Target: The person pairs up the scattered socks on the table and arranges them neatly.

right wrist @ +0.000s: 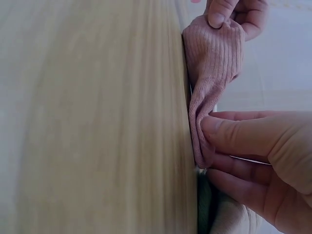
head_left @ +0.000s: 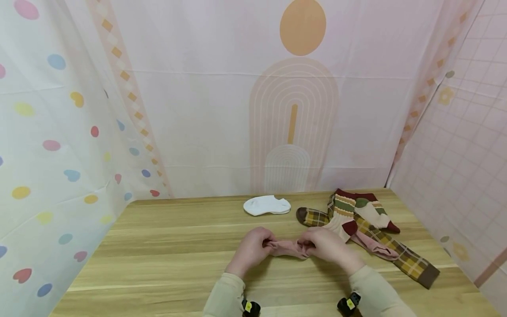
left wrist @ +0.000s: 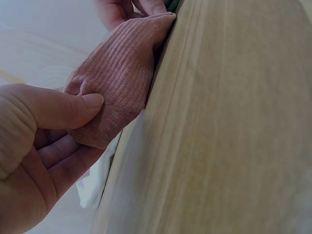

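A pink ribbed sock [head_left: 287, 248] is stretched sideways between both hands, low over the wooden table. My left hand [head_left: 255, 247] pinches its left end; in the left wrist view the thumb lies on top of the pink sock [left wrist: 117, 78] with fingers beneath. At the other end, my right hand [head_left: 328, 246] pinches the fabric, which is folded and bunched by the thumb in the right wrist view, where the sock [right wrist: 214, 63] widens toward the left hand. Just right of the right hand lies a second pink sock [head_left: 376, 247].
White low-cut socks [head_left: 267, 205] lie behind the hands. To the right is a loose pile: a yellow-brown plaid sock [head_left: 412, 259], another plaid sock [head_left: 317, 217], and cream socks with green bands and dark red toes [head_left: 343, 211]. Patterned cloth hangs behind the wooden table [head_left: 166, 259].
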Motion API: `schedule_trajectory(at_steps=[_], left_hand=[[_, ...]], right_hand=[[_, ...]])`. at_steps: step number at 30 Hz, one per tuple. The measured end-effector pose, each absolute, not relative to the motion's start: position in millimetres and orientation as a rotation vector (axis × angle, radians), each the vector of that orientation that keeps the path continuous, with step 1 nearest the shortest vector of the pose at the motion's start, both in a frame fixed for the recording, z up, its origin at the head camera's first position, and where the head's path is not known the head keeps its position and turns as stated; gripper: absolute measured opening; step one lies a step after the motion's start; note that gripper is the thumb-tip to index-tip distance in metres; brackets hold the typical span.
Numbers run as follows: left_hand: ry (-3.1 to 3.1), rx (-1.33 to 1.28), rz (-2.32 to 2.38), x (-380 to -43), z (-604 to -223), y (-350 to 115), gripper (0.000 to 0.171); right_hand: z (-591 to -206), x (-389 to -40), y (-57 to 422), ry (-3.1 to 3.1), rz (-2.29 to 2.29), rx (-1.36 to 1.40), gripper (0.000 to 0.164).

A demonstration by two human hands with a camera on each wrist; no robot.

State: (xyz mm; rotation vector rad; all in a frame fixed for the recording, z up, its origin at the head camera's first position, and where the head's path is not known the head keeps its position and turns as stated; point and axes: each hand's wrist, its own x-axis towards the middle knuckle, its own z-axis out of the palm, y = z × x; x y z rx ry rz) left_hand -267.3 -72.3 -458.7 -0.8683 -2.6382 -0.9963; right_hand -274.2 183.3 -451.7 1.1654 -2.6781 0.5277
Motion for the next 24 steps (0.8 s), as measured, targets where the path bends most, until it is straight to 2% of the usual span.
schedule_trajectory(at_steps=[12, 24], left_hand=[[-2.652, -0.862, -1.026, -265.7, -460.0, -74.3, 0.017], [-2.643, -0.806, -1.125, -264.8, -459.2, -79.8, 0.018]], right_hand=[[-451.6, -274.0, 183.1, -2.721, 0.569, 1.105, 0.019], [-434.6, -270.3, 202.2, -2.669, 0.871, 0.812, 0.013]])
